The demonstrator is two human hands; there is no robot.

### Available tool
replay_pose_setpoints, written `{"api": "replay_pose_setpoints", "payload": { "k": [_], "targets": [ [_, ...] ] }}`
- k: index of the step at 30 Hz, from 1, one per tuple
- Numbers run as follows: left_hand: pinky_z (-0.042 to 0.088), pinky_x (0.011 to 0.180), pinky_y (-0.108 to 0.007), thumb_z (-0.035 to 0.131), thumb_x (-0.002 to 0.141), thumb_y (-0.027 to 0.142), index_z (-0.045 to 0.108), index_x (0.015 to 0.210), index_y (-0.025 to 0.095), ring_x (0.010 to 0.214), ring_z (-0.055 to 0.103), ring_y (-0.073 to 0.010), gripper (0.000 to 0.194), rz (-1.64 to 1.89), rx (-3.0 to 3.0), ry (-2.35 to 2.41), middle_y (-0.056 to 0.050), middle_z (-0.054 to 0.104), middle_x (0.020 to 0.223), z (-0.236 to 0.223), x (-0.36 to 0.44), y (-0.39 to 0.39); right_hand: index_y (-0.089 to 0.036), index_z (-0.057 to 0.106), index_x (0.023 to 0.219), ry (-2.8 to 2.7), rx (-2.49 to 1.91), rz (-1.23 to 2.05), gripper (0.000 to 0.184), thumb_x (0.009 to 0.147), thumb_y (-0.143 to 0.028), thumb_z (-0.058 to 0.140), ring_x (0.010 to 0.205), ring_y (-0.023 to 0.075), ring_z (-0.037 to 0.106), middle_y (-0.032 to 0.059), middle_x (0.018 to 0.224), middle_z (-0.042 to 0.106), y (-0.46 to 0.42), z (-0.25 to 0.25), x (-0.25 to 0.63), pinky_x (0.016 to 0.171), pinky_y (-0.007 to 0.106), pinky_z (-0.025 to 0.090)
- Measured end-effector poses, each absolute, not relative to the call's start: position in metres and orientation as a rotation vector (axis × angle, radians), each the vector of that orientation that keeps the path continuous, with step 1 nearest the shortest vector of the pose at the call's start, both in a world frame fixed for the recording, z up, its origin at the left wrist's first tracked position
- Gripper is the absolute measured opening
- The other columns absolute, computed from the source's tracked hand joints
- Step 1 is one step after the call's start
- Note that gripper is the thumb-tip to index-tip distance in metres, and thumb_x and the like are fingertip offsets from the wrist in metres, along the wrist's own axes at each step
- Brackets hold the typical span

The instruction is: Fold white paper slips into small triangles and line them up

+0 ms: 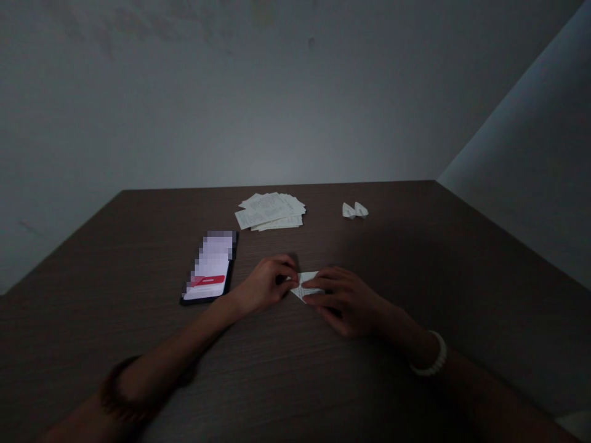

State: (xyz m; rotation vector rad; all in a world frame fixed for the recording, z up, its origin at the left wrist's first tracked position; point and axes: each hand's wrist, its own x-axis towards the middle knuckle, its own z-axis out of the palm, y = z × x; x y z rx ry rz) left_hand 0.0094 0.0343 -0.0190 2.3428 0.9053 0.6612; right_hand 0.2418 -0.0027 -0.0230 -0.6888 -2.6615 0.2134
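Note:
A small piece of folded white paper (310, 276) with faint print lies flat on the table in front of me. My left hand (272, 283) pinches its left corner between thumb and fingertips. Over its right part rests my right hand (346, 299), fingers spread and stretched out, the fingertips touching the paper. Much of the paper's right side is hidden under those fingers.
On the brown table (258, 375), a phone (212, 271) with a lit, partly blurred screen lies left of my hands. Farther back is a stack of printed paper slips (272, 209). A folded paper piece like a bow (354, 211) stands at back right. A wall (277, 111) rises behind.

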Motion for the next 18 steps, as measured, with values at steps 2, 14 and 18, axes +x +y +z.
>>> {"api": "replay_pose_setpoints", "payload": {
  "k": [2, 14, 18],
  "targets": [
    [0.046, 0.072, -0.029, 0.059, 0.083, 0.014, 0.071, 0.079, 0.016, 0.079, 0.059, -0.0148, 0.013, 0.659, 2.348, 0.919, -0.005, 0.061, 0.091, -0.0200, 0.0088, 0.0346, -0.025, 0.064, 0.110, -2.658, -0.685, 0.213, 0.028, 0.085, -0.018, 0.054, 0.109, 0.0225, 0.056, 0.0027, 0.122, 0.064, -0.0031, -0.0232, 0.2422, 0.092, 0.041, 0.045],
    [0.046, 0.073, -0.029, 0.058, 0.084, 0.015, 0.071, 0.078, 0.016, 0.080, 0.059, -0.0155, 0.014, 0.663, 2.349, 0.903, -0.005, 0.061, 0.090, -0.0217, 0.0101, 0.0346, -0.023, 0.067, 0.107, -2.649, -0.665, 0.191, 0.027, 0.083, -0.017, 0.056, 0.110, 0.0213, 0.055, 0.0056, 0.125, 0.060, -0.0037, -0.0221, 0.2424, 0.094, 0.039, 0.044],
    [0.046, 0.074, -0.029, 0.059, 0.084, 0.016, 0.071, 0.080, 0.016, 0.080, 0.059, -0.0153, 0.013, 0.680, 2.344, 0.908, -0.005, 0.061, 0.090, -0.0213, 0.0100, 0.0340, -0.024, 0.067, 0.106, -2.664, -0.654, 0.169, 0.027, 0.083, -0.017, 0.055, 0.110, 0.0223, 0.054, 0.0043, 0.126, 0.060, -0.0034, -0.0239, 0.2418, 0.093, 0.040, 0.044]
  ]
}}
